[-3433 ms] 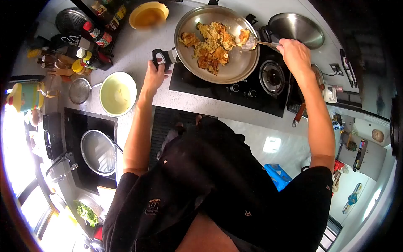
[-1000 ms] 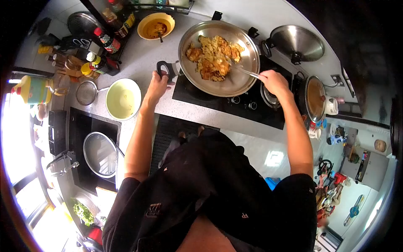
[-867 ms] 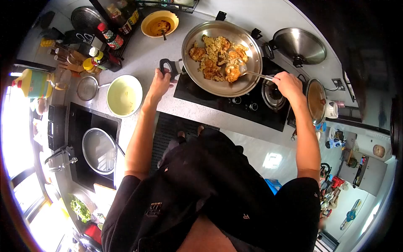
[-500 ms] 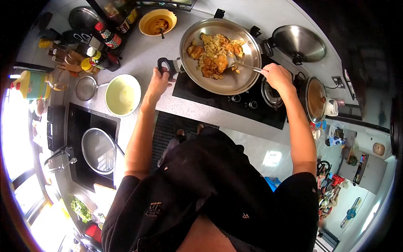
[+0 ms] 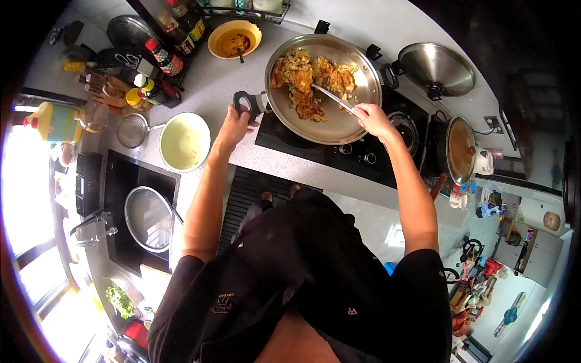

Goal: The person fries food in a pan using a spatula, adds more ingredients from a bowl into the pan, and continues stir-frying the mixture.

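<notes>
A wide steel frying pan sits on the black stove, holding browned chunks of fried egg. My left hand is wrapped round the pan's black handle at the left side. Over the pan's right front rim, my right hand is closed on the handle of a metal spatula. The spatula slants left into the egg, and its tip is hidden among the pieces.
Left of the pan are a pale green bowl, a strainer and a yellow bowl with sauce and a spoon. Bottles line the back left. A steel lid and a lidded pot stand right. The sink holds a basin.
My right hand and the spatula have moved left, further over the pan. Egg pieces have shifted and spread leftward. My left hand keeps its hold on the handle. The whole view has shifted slightly.
</notes>
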The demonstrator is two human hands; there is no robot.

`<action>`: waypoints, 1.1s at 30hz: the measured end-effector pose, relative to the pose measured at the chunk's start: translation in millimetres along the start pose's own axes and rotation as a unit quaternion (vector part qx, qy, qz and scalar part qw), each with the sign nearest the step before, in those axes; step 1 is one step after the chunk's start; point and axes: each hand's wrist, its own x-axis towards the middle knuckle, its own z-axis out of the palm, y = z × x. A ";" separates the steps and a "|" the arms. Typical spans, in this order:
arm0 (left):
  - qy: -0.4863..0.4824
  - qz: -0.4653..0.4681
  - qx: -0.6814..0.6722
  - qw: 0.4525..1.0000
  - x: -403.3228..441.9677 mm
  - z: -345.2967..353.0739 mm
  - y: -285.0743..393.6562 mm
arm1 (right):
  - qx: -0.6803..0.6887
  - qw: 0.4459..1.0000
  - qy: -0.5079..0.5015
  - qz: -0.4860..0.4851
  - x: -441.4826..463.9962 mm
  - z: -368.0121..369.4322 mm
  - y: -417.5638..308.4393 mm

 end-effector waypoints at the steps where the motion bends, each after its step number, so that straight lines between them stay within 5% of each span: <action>1: 0.002 0.002 0.000 1.000 0.8 0.1 -0.5 | 0.049 0.998 -0.002 0.027 -3.3 -2.3 -4.0; 4: 0.005 0.002 0.004 1.000 -1.5 -0.4 -2.9 | 0.198 0.975 -0.033 0.096 -11.7 -11.2 -7.8; 8: 0.004 0.002 0.011 1.000 -2.8 -1.0 -2.1 | 0.223 0.971 -0.010 0.081 -28.5 -29.2 2.6; 12: 0.000 0.009 0.015 1.000 -0.8 -2.7 -2.8 | 0.039 0.988 0.148 -0.037 -49.7 -46.8 9.6; 15: 0.001 0.013 0.018 1.000 2.3 -4.1 -4.6 | -0.238 0.882 0.310 -0.262 -61.0 -55.3 18.4; 21: 0.000 0.017 0.007 1.000 -2.6 -3.6 4.0 | -0.424 0.825 0.298 -0.224 -111.8 -32.5 -14.8; 25: 0.002 0.013 0.002 1.000 0.6 -2.6 -0.5 | -0.325 0.861 0.337 -0.200 -126.5 -45.3 -26.8; 33: 0.004 0.014 0.002 1.000 -1.2 -2.4 -3.4 | -0.266 0.921 0.264 -0.105 -123.7 -51.3 -36.6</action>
